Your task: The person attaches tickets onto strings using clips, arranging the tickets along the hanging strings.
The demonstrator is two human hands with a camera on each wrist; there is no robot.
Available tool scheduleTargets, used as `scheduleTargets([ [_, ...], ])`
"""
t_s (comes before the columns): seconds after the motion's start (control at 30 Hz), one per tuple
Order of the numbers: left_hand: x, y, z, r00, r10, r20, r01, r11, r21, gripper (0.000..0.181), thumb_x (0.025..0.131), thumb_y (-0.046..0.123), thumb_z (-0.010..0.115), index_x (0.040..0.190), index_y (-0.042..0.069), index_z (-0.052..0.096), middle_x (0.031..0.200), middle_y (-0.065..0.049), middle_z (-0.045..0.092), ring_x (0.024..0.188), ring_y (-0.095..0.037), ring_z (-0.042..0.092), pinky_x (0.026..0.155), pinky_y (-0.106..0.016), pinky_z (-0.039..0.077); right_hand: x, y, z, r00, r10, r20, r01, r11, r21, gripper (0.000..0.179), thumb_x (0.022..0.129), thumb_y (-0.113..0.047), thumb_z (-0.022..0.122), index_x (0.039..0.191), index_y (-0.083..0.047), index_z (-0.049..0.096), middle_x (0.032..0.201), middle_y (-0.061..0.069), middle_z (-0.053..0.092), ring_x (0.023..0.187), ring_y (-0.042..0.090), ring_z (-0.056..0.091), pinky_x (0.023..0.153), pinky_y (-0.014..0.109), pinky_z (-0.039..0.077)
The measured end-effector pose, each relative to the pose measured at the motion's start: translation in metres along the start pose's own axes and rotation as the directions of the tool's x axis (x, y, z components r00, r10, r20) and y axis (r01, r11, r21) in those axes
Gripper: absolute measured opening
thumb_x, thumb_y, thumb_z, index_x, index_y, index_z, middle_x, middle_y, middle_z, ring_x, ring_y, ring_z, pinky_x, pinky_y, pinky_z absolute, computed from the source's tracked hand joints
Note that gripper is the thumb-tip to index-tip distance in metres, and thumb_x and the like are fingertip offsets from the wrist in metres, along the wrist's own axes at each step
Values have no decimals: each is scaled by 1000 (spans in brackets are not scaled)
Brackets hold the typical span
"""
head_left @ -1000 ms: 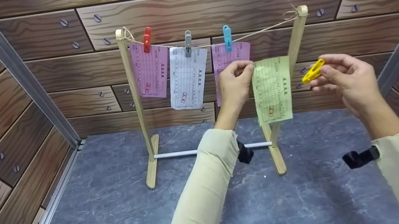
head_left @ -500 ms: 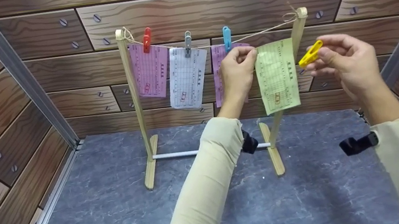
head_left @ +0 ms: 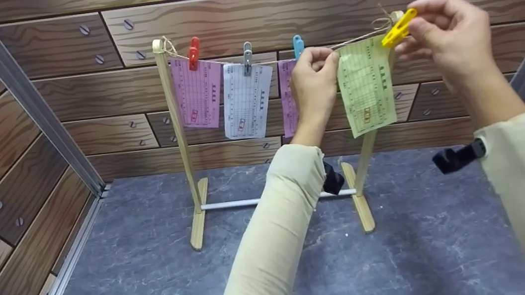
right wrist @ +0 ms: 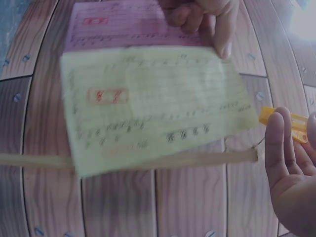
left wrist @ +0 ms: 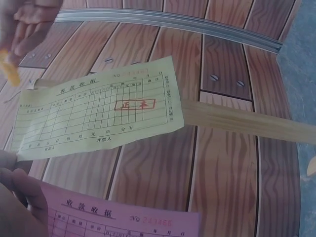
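My left hand (head_left: 317, 83) pinches the upper left corner of a yellow-green receipt slip (head_left: 366, 89), whose top edge is up at the string (head_left: 364, 36). A yellow clothespin (head_left: 399, 28) is pinched between thumb and fingers of my right hand (head_left: 454, 36), its tip overlapping the slip's upper right corner in the head view. In the right wrist view the clothespin (right wrist: 291, 123) sits right beside that corner. Left of my hands hang a pink slip (head_left: 198, 92) under a red clothespin (head_left: 194, 54), a white slip (head_left: 248, 101) under a grey one (head_left: 247, 58), and another pink slip (head_left: 288, 99) under a blue clothespin (head_left: 298, 46), partly hidden by my left hand.
The string is tied between two wooden posts, the left post (head_left: 177, 128) and the right post (head_left: 368, 152), partly behind the slip. A white crossbar (head_left: 229, 204) joins their feet on the grey marbled table (head_left: 149, 281). Wood-patterned panels (head_left: 276, 15) enclose the back and sides.
Both hands have risen. The yellow-green slip has moved up and slightly right to the string, and the yellow clothespin has come up to the slip's upper right corner.
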State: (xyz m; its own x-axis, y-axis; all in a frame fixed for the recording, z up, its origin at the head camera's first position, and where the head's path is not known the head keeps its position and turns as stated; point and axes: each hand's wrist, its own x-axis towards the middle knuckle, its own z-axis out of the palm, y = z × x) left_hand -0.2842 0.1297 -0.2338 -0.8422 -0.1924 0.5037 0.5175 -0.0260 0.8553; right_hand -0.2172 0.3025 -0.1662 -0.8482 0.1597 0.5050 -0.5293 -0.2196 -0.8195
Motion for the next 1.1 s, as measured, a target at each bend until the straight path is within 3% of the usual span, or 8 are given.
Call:
scheduleTargets([
  [0.13, 3, 1, 0, 1000, -1, 0, 1, 999, -45, 5, 92, 4, 72, 91, 4, 67, 74, 1, 68, 64, -3, 59, 59, -20, 46, 8, -6, 16, 996, -84, -8, 83, 992, -98, 12, 88, 12, 69, 98, 12, 64, 89, 22, 70, 50, 22, 62, 50, 29, 54],
  [0.23, 5, 0, 0, 1000, 4, -13, -4, 999, -46, 6, 91, 2, 73, 91, 5, 67, 76, 0, 70, 65, -3, 61, 60, -19, 47, 16, -8, 28, 987, -161, -4, 155, 952, -265, 4, 88, 14, 67, 91, 10, 67, 85, 16, 72, 55, 18, 62, 51, 23, 53],
  [0.3, 5, -1, 0, 1000, 12, -19, -13, 999, -36, 6, 91, 2, 73, 91, 4, 67, 79, -1, 71, 66, -2, 62, 61, -19, 47, 22, -8, 36, 980, -197, 2, 181, 900, -397, 7, 88, 14, 68, 88, 8, 69, 82, 9, 73, 62, 16, 65, 56, 19, 52],
  [0.43, 5, -2, 1, 1000, 18, -21, -19, 999, -27, 5, 91, 1, 72, 93, 3, 68, 84, -4, 72, 68, -2, 63, 62, -18, 48, 33, -5, 48, 971, -237, 37, 208, 754, -623, 12, 87, 11, 71, 83, 0, 73, 77, -5, 71, 71, 10, 65, 67, 15, 51],
  [0.67, 5, -1, 5, 999, -7, -40, 8, 1000, 22, 6, 92, 3, 73, 92, 6, 67, 79, 2, 67, 64, -1, 59, 58, -18, 46, 43, 4, 52, 965, -249, 83, 221, 600, -769, 23, 89, 1, 75, 74, -17, 72, 71, -13, 67, 61, 1, 58, 59, 13, 44],
  [0.77, 6, 0, 6, 999, -10, -37, 12, 999, 44, 6, 92, 3, 73, 92, 6, 67, 80, 2, 67, 64, -2, 59, 58, -18, 46, 46, 8, 51, 963, -254, 96, 228, 565, -793, 23, 89, -1, 75, 74, -17, 71, 71, -13, 67, 60, -1, 58, 59, 13, 45],
  [1.0, 8, 4, 7, 999, -41, -20, 43, 992, 116, 6, 93, 7, 73, 92, 9, 67, 83, 4, 69, 71, -1, 63, 62, -16, 47, 51, 17, 53, 970, -220, 107, 214, 555, -804, 22, 89, 0, 74, 74, -16, 72, 71, -12, 68, 61, 0, 59, 59, 13, 45],
  [1.1, 8, 6, 8, 998, -63, -16, 64, 991, 115, 6, 93, 8, 72, 93, 10, 66, 81, 6, 69, 69, -2, 63, 59, -17, 47, 52, 19, 53, 973, -197, 119, 207, 518, -830, 16, 89, -2, 74, 78, -13, 73, 72, -13, 67, 64, 0, 57, 60, 14, 44],
])
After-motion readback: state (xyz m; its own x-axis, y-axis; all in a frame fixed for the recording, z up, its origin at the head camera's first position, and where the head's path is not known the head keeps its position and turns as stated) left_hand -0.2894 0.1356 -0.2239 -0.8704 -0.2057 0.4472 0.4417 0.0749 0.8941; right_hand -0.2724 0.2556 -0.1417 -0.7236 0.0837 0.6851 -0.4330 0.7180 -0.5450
